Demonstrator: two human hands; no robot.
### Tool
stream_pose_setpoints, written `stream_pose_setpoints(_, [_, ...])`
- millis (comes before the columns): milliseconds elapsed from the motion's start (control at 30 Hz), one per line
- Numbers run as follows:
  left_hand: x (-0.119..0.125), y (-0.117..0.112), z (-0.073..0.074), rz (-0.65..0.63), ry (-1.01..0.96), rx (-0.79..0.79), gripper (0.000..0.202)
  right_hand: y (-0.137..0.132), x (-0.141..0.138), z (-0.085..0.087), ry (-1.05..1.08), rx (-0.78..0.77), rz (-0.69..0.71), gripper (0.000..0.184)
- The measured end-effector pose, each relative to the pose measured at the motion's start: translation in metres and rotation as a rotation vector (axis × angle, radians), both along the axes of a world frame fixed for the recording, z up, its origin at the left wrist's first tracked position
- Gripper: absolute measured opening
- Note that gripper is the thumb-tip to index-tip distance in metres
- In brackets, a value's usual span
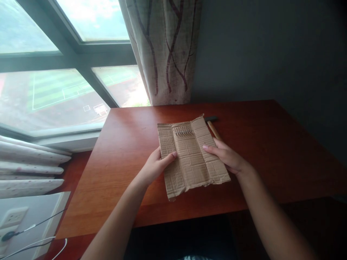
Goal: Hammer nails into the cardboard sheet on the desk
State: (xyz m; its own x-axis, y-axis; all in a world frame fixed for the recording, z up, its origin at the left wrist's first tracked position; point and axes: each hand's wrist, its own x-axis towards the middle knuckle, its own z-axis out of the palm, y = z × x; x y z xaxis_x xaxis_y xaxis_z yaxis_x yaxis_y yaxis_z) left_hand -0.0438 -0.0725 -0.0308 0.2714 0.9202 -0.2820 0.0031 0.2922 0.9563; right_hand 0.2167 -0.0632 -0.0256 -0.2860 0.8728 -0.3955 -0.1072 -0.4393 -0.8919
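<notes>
A creased piece of brown cardboard (192, 159) is held up over the table, its lower edge ragged and torn. Rows of small dark holes or marks show near its top middle. On its left edge my left hand (158, 164) is closed, thumb on the front and fingers behind. My right hand (227, 155) grips the right edge the same way, thumb across the front. Just beyond the cardboard's right side lies a hammer with a wooden handle (213, 129) and a dark head (211, 118), partly hidden by the cardboard and my right hand.
The reddish-brown wooden table (116, 180) spreads beneath my hands. A window (51, 94) stands at the left, with a patterned curtain (168, 54) beside it. At the lower left, cables run from a wall socket (13, 218). A dark wall (257, 50) rises behind the table.
</notes>
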Motion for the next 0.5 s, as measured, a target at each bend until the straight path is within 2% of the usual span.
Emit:
stream_pose_setpoints(133, [0.013, 0.005, 0.013, -0.038, -0.027, 0.010, 0.047, -0.004, 0.013, 0.013, -0.016, 0.026, -0.040, 0.044])
stream_pose_setpoints(267, [0.048, 0.022, 0.023, -0.113, -0.067, 0.087, 0.043, -0.001, 0.048, 0.033, -0.078, 0.047, -0.117, 0.041])
stream_pose_setpoints(367, [0.087, 0.043, 0.019, -0.156, -0.110, 0.158, 0.042, 0.008, 0.082, 0.045, -0.156, 0.039, -0.234, 0.035])
stream_pose_setpoints(500, [0.140, 0.074, 0.005, -0.199, -0.147, 0.210, 0.037, 0.021, 0.121, 0.053, -0.258, 0.048, -0.368, 0.027])
